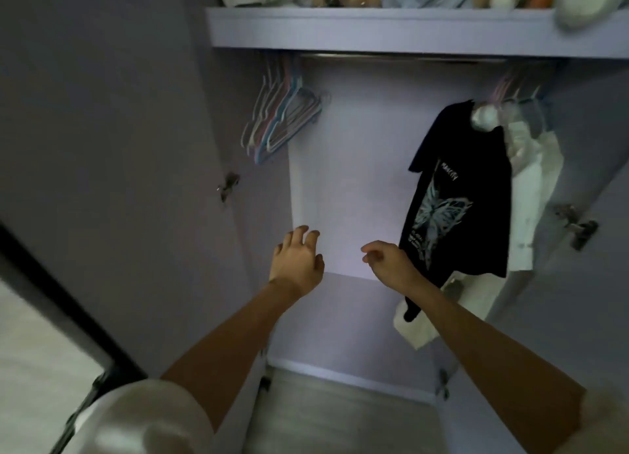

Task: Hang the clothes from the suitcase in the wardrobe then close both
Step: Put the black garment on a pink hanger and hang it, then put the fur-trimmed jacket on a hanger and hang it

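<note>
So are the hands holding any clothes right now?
No. The left hand is open with spread fingers, and the right hand is loosely curled beside the black T-shirt, holding nothing.

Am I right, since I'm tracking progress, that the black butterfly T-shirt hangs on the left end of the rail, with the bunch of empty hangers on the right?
Not quite: the sides are swapped. In the head view, the black butterfly T-shirt hangs at the right end of the rail, and the bunch of empty hangers is at the left.
</note>
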`<state>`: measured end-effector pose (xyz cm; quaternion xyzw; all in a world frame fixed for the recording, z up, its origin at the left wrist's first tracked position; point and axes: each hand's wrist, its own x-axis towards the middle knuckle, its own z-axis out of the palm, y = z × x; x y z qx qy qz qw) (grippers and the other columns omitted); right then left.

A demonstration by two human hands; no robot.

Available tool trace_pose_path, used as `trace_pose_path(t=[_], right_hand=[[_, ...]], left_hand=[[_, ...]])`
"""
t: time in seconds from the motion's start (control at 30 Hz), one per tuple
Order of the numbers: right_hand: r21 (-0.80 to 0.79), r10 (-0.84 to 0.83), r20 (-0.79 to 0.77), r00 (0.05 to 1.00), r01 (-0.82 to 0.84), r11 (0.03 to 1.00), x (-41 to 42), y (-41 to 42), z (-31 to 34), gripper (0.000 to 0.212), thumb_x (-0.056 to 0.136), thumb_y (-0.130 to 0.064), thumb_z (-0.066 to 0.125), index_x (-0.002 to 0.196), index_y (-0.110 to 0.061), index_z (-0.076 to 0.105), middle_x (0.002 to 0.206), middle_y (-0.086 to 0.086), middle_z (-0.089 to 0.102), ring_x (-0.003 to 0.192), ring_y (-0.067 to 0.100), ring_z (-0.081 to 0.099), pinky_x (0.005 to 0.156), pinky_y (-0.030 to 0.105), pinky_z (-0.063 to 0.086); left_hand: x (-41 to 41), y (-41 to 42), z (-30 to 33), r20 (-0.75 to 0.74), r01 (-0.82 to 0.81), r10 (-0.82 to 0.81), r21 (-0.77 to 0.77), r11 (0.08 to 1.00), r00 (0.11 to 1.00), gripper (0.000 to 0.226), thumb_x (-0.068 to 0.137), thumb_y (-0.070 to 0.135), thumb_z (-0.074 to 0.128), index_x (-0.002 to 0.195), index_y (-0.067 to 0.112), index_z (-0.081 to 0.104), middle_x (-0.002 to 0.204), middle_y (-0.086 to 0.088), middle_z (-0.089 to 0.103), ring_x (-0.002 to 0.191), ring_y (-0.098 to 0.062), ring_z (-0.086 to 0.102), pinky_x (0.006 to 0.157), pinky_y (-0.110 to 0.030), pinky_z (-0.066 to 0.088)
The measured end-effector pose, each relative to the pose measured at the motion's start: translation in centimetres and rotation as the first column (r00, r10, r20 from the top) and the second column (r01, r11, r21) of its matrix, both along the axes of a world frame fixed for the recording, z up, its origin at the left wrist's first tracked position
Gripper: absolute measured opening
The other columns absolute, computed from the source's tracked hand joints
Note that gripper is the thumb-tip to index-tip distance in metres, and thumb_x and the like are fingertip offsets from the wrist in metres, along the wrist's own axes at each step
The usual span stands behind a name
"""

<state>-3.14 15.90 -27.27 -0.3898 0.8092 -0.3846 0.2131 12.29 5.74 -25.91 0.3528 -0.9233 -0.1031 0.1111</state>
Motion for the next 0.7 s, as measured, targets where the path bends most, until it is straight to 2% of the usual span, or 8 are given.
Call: trace_pose_path(t=[0.17,0.23,0.3,0.43,0.53,0.6,0.7], right_hand=[[0.105,0.178,0.034,0.983,-0.18,0.978,5.1,0.5,-3.8,0.031,0.093,-0.003,0.039,0.116,-0.001,0.06,0.12,0.017,0.061,0.101,0.023,0.056,0.092,0.028,0.042],[0.166,0.265,0.063,0.962,-0.272,0.948,7.5,0.9,-5.8,0.031,0.094,-0.003,0.038,0.117,0.0,0.059,0.121,0.018,0.06,0.106,0.027,0.057,0.097,0.031,0.041],[0.237,0.38,0.107,0.919,-0.395,0.888,11.0,1.0,-7.9,0.031,0.095,-0.004,0.038,0.118,-0.001,0.058,0.121,0.017,0.06,0.111,0.031,0.056,0.098,0.033,0.043],[0.34,0.528,0.181,0.83,-0.556,0.758,17.6,0.1,-10.7,0.028,0.094,-0.006,0.039,0.11,-0.001,0.062,0.107,0.015,0.066,0.099,0.028,0.061,0.09,0.033,0.047],[0.384,0.626,0.244,0.741,-0.666,0.639,23.7,-1.3,-12.4,0.029,0.095,-0.007,0.039,0.111,0.0,0.062,0.097,0.013,0.067,0.087,0.016,0.056,0.079,0.021,0.04],[0.391,0.665,0.282,0.692,-0.715,0.579,27.4,-2.5,-13.4,0.028,0.095,-0.009,0.038,0.108,-0.002,0.062,0.091,0.009,0.065,0.081,0.013,0.056,0.08,0.023,0.042],[0.395,0.699,0.327,0.635,-0.764,0.509,33.8,-5.2,-15.0,0.023,0.096,-0.012,0.038,0.093,-0.015,0.061,0.079,0.0,0.062,0.07,0.009,0.055,0.082,0.029,0.046]], left_hand=[[5.8,2.3,-4.3,0.061,-0.106,0.098,0.138,0.985,0.993,0.046,0.097,0.023,0.039,0.141,0.014,0.033,0.144,-0.007,0.036,0.131,-0.026,0.035,0.106,-0.036,0.028],[8.9,3.9,-6.1,0.089,-0.141,0.127,0.184,0.973,0.988,0.044,0.097,0.022,0.039,0.14,0.014,0.036,0.142,-0.007,0.04,0.129,-0.025,0.039,0.104,-0.035,0.031],[13.2,5.4,-8.4,0.134,-0.202,0.173,0.251,0.947,0.976,0.041,0.096,0.021,0.04,0.137,0.015,0.041,0.138,-0.008,0.045,0.125,-0.026,0.043,0.101,-0.034,0.035],[21.1,6.7,-11.9,0.19,-0.305,0.254,0.333,0.892,0.948,0.032,0.094,0.02,0.042,0.123,0.016,0.057,0.126,-0.009,0.056,0.116,-0.028,0.054,0.092,-0.033,0.045],[27.9,6.8,-13.7,0.25,-0.459,0.388,0.389,0.799,0.887,0.032,0.093,0.024,0.039,0.117,0.016,0.059,0.12,-0.008,0.061,0.112,-0.029,0.056,0.088,-0.033,0.046],[32.0,6.6,-14.8,0.251,-0.548,0.488,0.426,0.72,0.836,0.034,0.091,0.028,0.037,0.114,0.018,0.06,0.12,-0.005,0.061,0.113,-0.029,0.055,0.094,-0.035,0.044],[38.7,5.2,-16.3,0.231,-0.64,0.614,0.467,0.611,0.755,0.03,0.091,0.019,0.042,0.116,0.015,0.059,0.122,-0.008,0.06,0.115,-0.03,0.054,0.094,-0.036,0.044]])
